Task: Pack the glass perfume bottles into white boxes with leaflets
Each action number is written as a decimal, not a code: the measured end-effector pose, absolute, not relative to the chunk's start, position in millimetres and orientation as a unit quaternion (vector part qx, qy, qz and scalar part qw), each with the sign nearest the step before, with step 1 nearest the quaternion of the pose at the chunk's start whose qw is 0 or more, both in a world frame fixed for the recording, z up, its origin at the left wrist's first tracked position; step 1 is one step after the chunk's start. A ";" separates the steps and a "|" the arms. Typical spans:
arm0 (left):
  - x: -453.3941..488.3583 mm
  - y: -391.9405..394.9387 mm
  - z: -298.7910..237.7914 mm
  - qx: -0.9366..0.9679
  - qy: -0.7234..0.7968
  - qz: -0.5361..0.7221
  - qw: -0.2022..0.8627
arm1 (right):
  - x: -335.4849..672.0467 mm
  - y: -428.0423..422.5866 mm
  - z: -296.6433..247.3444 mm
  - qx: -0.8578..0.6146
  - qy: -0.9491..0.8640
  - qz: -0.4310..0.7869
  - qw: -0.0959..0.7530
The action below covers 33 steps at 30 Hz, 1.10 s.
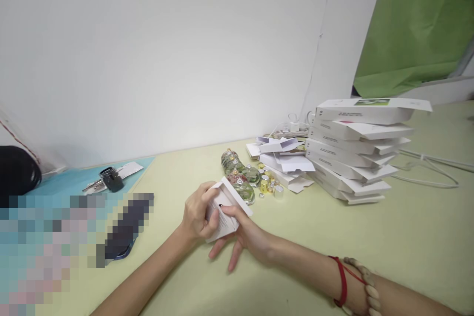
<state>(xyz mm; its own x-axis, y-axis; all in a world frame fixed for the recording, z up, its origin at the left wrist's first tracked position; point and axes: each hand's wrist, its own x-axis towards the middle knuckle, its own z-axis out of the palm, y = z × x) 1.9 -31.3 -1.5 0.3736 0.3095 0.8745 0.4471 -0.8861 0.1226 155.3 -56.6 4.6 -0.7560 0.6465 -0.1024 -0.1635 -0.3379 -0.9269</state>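
Observation:
A small white cardboard box (pixel 224 224) with fine print on one side is held up in both hands, one end of it raised like a flap. My left hand (pixel 198 211) is closed around its left edge. My right hand (pixel 249 238) grips the lower right side with the thumb on the printed face, while other fingers stretch out below. By the tip of the right thumb is a small dark spot (pixel 220 205) that I cannot make out. Just behind the box stand several glass bottles (pixel 242 188) with green and red patterns and metal tops.
Gold and silver caps (pixel 264 186) lie right of the bottles. Behind them are loose white boxes (pixel 285 163), and to the right a tall stack of white boxes (pixel 348 150). A black jar (pixel 111 179) stands at left, and a white cable (pixel 425 170) runs at far right.

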 end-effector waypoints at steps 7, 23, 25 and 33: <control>0.7 -29.9 -1.8 -0.817 -0.265 -0.510 0.044 | 159.2 -55.0 5.2 -0.206 -0.524 0.784 0.261; -22.7 -1.7 -33.9 -0.729 -0.402 -0.554 -0.004 | 158.1 -55.9 11.5 -0.312 -0.653 0.527 0.445; -20.3 -2.3 -33.5 -0.739 -0.397 -0.545 0.005 | 159.9 -56.1 13.4 -0.331 -0.667 0.456 0.488; -14.5 -9.4 -20.0 -0.751 -0.404 -0.522 0.010 | 165.5 -53.8 16.9 -0.339 -0.778 0.196 0.491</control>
<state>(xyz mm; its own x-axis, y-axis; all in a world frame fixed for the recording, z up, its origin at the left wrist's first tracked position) -14.5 -9.4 -20.0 0.1283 0.5954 0.7931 0.6171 -0.6739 0.4061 165.5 -53.8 16.9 -0.2881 0.7193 0.6321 0.3350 0.6941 -0.6372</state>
